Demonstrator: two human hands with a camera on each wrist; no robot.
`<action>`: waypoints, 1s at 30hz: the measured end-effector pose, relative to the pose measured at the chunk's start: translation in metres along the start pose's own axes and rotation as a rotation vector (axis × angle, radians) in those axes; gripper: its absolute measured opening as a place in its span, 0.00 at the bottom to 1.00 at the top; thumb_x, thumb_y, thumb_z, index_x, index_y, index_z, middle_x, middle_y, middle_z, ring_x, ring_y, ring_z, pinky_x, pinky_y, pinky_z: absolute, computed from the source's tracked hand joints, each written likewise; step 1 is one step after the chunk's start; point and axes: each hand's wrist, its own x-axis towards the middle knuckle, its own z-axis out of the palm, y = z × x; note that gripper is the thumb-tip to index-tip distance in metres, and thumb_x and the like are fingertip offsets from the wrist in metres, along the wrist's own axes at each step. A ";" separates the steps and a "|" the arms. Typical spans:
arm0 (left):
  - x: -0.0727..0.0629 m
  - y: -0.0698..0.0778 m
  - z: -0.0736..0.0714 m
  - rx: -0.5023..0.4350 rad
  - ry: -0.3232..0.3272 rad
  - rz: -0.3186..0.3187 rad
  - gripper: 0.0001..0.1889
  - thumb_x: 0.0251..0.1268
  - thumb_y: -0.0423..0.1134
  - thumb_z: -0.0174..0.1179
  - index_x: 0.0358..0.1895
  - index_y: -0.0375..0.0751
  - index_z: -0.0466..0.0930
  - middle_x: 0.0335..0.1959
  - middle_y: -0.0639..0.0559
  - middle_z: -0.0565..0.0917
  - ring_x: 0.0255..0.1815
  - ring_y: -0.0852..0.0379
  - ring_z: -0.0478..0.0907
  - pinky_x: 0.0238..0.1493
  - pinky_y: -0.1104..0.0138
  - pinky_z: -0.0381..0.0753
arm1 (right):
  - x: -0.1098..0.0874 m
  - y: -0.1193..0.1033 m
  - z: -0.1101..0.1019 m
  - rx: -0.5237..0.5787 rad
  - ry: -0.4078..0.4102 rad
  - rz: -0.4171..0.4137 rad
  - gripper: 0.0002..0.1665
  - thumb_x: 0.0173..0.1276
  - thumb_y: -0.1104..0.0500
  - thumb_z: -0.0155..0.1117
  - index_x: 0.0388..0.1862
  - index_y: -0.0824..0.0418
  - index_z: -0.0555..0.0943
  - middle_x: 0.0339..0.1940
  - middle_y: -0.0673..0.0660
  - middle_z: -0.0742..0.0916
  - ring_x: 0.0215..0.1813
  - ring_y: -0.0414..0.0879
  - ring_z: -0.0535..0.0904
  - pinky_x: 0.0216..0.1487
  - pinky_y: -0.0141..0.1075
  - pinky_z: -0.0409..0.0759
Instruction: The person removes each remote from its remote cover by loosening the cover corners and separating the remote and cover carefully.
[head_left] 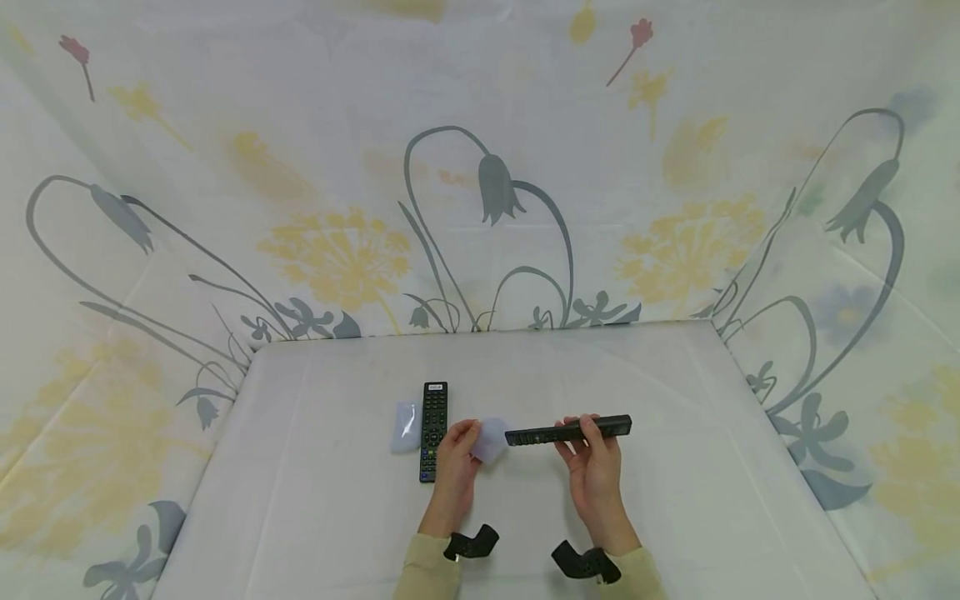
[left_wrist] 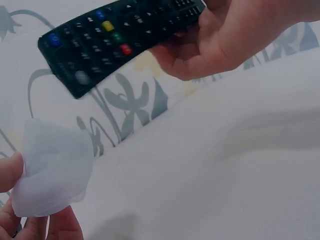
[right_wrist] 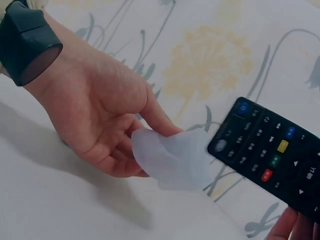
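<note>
My left hand (head_left: pixel 455 468) pinches a pale, translucent folded sheet (head_left: pixel 491 440) between thumb and fingers; whether it is plastic film or thin cloth I cannot tell. A black remote control (head_left: pixel 555 432) is held up by my right hand (head_left: pixel 597 475), thumb on one side and fingers on the other. In the left wrist view, the remote's button face (left_wrist: pixel 115 42) shows blue, yellow, green and red keys. The remote's free end is close to the sheet in the head view. In the right wrist view, the sheet (right_wrist: pixel 172 157) hangs from my left fingertips.
A second black remote control (head_left: pixel 433 417) lies lengthwise on the white table (head_left: pixel 337 517), just left of my left hand. Beside it on the left is a shiny pale packet (head_left: pixel 406 427). Flower-printed cloth (head_left: pixel 525 275) rises behind and along both sides of the table.
</note>
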 end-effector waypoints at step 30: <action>0.000 -0.008 0.005 0.275 0.092 0.029 0.15 0.69 0.33 0.63 0.53 0.26 0.77 0.40 0.45 0.84 0.35 0.58 0.80 0.38 0.64 0.81 | 0.016 0.010 -0.017 -0.552 -0.060 0.271 0.32 0.77 0.62 0.49 0.74 0.65 0.53 0.55 0.61 0.75 0.55 0.49 0.72 0.53 0.37 0.71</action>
